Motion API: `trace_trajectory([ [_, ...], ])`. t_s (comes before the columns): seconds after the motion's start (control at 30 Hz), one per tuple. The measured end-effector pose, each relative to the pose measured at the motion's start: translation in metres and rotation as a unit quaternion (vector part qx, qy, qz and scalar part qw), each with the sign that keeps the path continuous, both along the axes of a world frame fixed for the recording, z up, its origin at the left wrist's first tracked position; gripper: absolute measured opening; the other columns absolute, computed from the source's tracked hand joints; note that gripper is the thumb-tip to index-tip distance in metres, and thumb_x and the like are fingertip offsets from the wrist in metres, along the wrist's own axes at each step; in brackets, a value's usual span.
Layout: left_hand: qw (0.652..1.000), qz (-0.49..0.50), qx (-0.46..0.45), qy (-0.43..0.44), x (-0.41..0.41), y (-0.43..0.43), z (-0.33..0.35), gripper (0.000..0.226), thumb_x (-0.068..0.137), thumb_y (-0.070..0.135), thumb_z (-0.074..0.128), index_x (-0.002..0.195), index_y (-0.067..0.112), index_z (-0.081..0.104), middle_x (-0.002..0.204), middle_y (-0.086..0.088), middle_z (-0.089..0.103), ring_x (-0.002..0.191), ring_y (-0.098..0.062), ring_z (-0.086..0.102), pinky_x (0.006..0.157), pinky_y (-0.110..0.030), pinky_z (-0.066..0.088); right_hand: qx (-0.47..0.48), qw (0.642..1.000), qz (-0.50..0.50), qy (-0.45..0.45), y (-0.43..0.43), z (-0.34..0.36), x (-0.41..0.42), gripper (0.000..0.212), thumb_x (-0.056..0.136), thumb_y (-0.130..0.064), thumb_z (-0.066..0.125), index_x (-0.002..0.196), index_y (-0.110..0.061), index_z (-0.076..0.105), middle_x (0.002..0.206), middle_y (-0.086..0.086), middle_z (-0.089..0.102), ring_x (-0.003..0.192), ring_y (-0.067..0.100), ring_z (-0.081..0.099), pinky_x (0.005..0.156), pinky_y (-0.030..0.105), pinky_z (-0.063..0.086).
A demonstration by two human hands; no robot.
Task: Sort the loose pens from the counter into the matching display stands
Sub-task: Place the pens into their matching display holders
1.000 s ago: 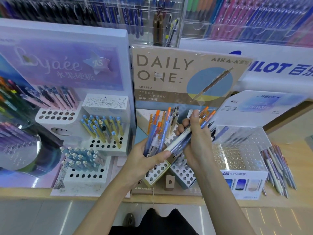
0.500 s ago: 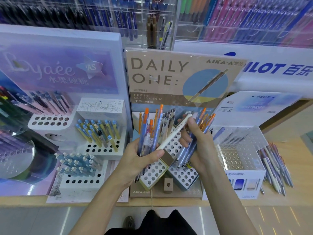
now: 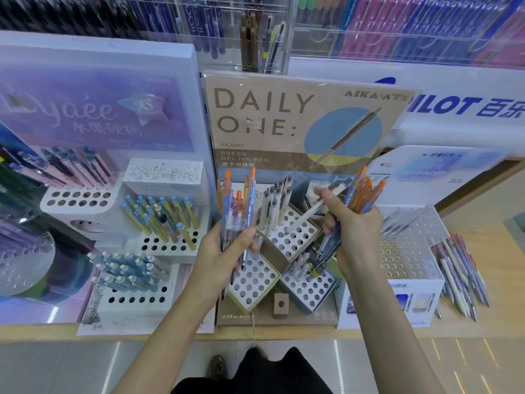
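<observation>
Above the tan cardboard display stand [image 3: 298,320], right hand [image 3: 353,233] fingers pinched a slim cream plastic pen [image 3: 314,209] beside a clamped orange-blue bundle [image 3: 366,192]; left hand [image 3: 224,255] fingers clamped a second pen bundle [image 3: 241,211]. Pens judged light, stiff, slick: hold mid-barrel.

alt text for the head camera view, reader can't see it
A person's left hand grips a bunch of orange and blue pens and the right hand grips a second bunch while pinching a cream pen over the holed trays of a Daily One pen stand. Loose pens lie on the counter at right.
</observation>
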State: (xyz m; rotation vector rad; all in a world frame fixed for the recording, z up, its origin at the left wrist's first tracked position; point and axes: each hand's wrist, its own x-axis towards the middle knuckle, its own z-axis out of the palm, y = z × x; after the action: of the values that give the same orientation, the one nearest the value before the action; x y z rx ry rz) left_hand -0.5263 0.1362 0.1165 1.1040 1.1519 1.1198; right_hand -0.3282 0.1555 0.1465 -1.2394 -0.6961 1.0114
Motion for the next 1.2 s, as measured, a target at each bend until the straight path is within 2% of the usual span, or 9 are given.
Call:
trace_trajectory([
  [0.1, 1.000, 0.009, -0.010, -0.028, -0.002, 0.000, -0.002, 0.025, 0.077, 0.038, 0.065, 0.088, 0.015, 0.062, 0.066, -0.001, 0.067, 0.042, -0.005, 0.042, 0.041, -0.016, 0.035, 0.010, 0.999, -0.008, -0.043, 0.010, -0.002, -0.001, 0.029, 0.080, -0.013, 0.075, 0.061, -0.017, 0.054, 0.045, -0.001, 0.044, 0.039, 0.015, 0.037, 0.042, 0.025, 0.037],
  [0.23, 0.999, 0.005, -0.016, -0.045, -0.004, -0.001, -0.005, 0.028, 0.077, 0.035, 0.066, 0.092, 0.012, 0.061, 0.071, -0.006, 0.070, 0.040, -0.007, 0.037, 0.040, -0.018, 0.034, -0.001, 0.998, -0.003, -0.058, 0.026, -0.005, -0.004, 0.044, 0.082, -0.013, 0.074, 0.047, -0.025, 0.051, 0.041, -0.002, 0.042, 0.037, 0.015, 0.037, 0.042, 0.026, 0.040],
  [0.5, 0.997, 0.011, -0.032, -0.068, -0.008, -0.003, -0.001, 0.039, 0.070, 0.041, 0.069, 0.093, 0.011, 0.064, 0.075, -0.006, 0.070, 0.040, -0.007, 0.033, 0.039, -0.018, 0.031, -0.004, 0.995, -0.003, -0.099, 0.041, -0.015, -0.006, 0.033, 0.083, -0.013, 0.073, 0.062, -0.011, 0.048, 0.043, 0.002, 0.045, 0.037, 0.017, 0.038, 0.044, 0.028, 0.039],
  [0.67, 0.998, 0.021, -0.026, -0.055, -0.009, -0.003, 0.001, 0.037, 0.075, 0.036, 0.066, 0.086, 0.001, 0.062, 0.049, 0.008, 0.057, 0.039, -0.005, 0.031, 0.040, -0.016, 0.030, 0.003, 0.990, -0.001, -0.143, 0.045, -0.016, -0.004, 0.029, 0.083, -0.014, 0.073, 0.068, -0.006, 0.049, 0.045, 0.004, 0.046, 0.037, 0.017, 0.040, 0.043, 0.026, 0.039],
  [0.77, 0.997, 0.022, -0.026, -0.069, -0.009, -0.004, 0.002, 0.035, 0.076, 0.034, 0.065, 0.084, 0.000, 0.062, 0.047, 0.008, 0.055, 0.038, -0.004, 0.031, 0.039, -0.015, 0.030, -0.001, 0.989, -0.019, -0.148, 0.047, -0.017, -0.001, 0.030, 0.083, -0.014, 0.073, 0.067, -0.010, 0.048, 0.048, 0.006, 0.046, 0.041, 0.018, 0.040, 0.045, 0.027, 0.040],
  [0.9, 0.997, 0.023, -0.023, -0.077, -0.010, -0.003, 0.002, 0.031, 0.076, 0.033, 0.066, 0.083, 0.003, 0.063, 0.046, 0.007, 0.055, 0.038, -0.003, 0.032, 0.039, -0.014, 0.031, -0.005, 0.987, -0.017, -0.157, 0.045, -0.020, 0.000, 0.033, 0.082, -0.017, 0.074, 0.066, -0.008, 0.047, 0.055, 0.013, 0.045, 0.051, 0.023, 0.039, 0.054, 0.035, 0.040],
  [1.03, 0.995, 0.042, -0.031, -0.080, -0.010, -0.003, 0.002, 0.029, 0.067, 0.039, 0.072, 0.080, 0.013, 0.068, 0.058, 0.003, 0.065, 0.038, -0.003, 0.037, 0.038, -0.015, 0.033, 0.023, 0.976, 0.036, -0.213, 0.043, -0.021, -0.009, 0.038, 0.081, -0.020, 0.076, 0.063, -0.010, 0.044, 0.051, 0.005, 0.041, 0.047, 0.019, 0.038, 0.048, 0.030, 0.036],
  [1.13, 0.994, 0.046, -0.036, -0.088, -0.010, -0.003, 0.002, 0.020, 0.064, 0.041, 0.074, 0.074, 0.024, 0.072, 0.066, -0.001, 0.069, 0.038, -0.003, 0.039, 0.038, -0.014, 0.034, 0.024, 0.969, 0.054, -0.238, 0.044, -0.021, -0.016, 0.039, 0.081, -0.021, 0.076, 0.060, -0.016, 0.043, 0.050, 0.004, 0.042, 0.047, 0.019, 0.039, 0.049, 0.030, 0.036],
  [1.2, 0.995, 0.040, -0.030, -0.087, -0.011, -0.004, 0.003, 0.017, 0.064, 0.042, 0.074, 0.072, 0.027, 0.073, 0.065, 0.000, 0.069, 0.038, -0.002, 0.038, 0.038, -0.015, 0.034, 0.018, 0.973, 0.049, -0.226, 0.044, -0.021, -0.017, 0.036, 0.080, -0.021, 0.076, 0.064, -0.010, 0.047, 0.050, 0.006, 0.043, 0.044, 0.019, 0.040, 0.047, 0.030, 0.037],
])
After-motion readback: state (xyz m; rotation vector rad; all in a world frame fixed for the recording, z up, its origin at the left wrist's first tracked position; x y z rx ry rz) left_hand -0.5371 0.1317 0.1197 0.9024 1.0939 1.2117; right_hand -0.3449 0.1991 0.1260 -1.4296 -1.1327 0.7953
